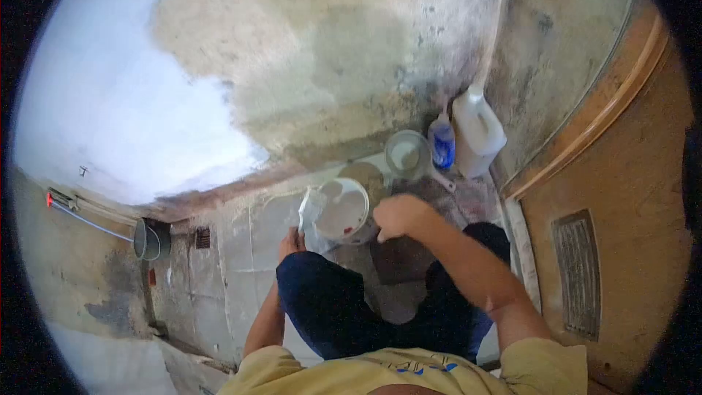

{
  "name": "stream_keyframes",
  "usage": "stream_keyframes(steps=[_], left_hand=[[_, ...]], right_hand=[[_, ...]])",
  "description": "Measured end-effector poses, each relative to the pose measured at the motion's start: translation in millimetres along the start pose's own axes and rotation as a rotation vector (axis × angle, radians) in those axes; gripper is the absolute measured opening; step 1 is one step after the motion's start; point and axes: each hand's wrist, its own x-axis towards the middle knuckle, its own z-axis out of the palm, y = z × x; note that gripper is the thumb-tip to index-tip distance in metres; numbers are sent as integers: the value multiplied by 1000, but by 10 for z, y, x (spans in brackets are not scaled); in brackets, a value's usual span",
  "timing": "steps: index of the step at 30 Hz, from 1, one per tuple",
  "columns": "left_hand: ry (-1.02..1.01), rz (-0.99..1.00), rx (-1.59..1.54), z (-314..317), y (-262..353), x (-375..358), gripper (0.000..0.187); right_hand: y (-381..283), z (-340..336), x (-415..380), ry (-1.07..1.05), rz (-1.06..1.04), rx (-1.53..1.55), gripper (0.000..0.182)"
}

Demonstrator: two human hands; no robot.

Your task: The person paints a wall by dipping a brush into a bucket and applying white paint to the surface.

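My left hand (291,243) is closed around the handle of a paintbrush (310,208), whose wide head is coated white and stands upright at the left edge of a white bucket (363,232). Pale, greyish-white liquid fills part of that bucket, and a small red mark shows inside its near wall. Just right of the bucket is my right hand (401,216), fingers curled in. Whether it grips the bucket's rim or handle, or something small, I cannot make out.
Behind the bucket stand a smaller round tub (407,153), a blue-labelled bottle (442,145) and a white jug (479,132). The stained wall (322,51) is bright white at left. A dark pail (152,240) stands far left; a wooden door (621,175) is at right.
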Motion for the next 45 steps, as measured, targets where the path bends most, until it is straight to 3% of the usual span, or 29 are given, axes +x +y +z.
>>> stream_keyframes(steps=[3,5,6,9,11,13,15,17,24,26,29,34,39,45], left_hand=[[-51,43,60,-258,128,84,19],[-87,159,-80,-386,191,187,22],[-155,97,-126,-518,323,278,26],[-32,153,-172,-712,498,658,28],[88,290,-119,-904,706,1030,32],[-14,197,-343,-1312,1284,1339,32],[70,231,-425,-1603,1739,1685,35],[190,417,-371,-1921,2185,2013,38],[354,664,-260,-2765,3726,2603,44],[505,771,-98,-2851,4149,2609,47],[620,891,41,-2851,4624,2732,47],[687,972,171,-2735,5237,2809,43],[722,1043,272,-2618,5519,2915,39],[723,964,359,-2549,5592,2948,41]], right_hand=[[-40,-4,132,-104,-88,73,52],[-22,-133,41,-207,-111,343,52],[29,-172,4,-187,-115,326,52],[185,-117,-121,12,-2,217,52],[253,-79,-173,149,255,134,47],[293,-28,-172,114,242,126,48],[284,-8,-166,78,233,114,50],[204,-15,-130,47,104,94,50],[127,298,308,67,135,160,44],[123,306,395,-47,94,137,41],[238,488,636,41,-43,92,39],[227,243,533,44,-3,127,35],[363,266,531,43,20,151,37],[456,316,637,42,24,192,44]])
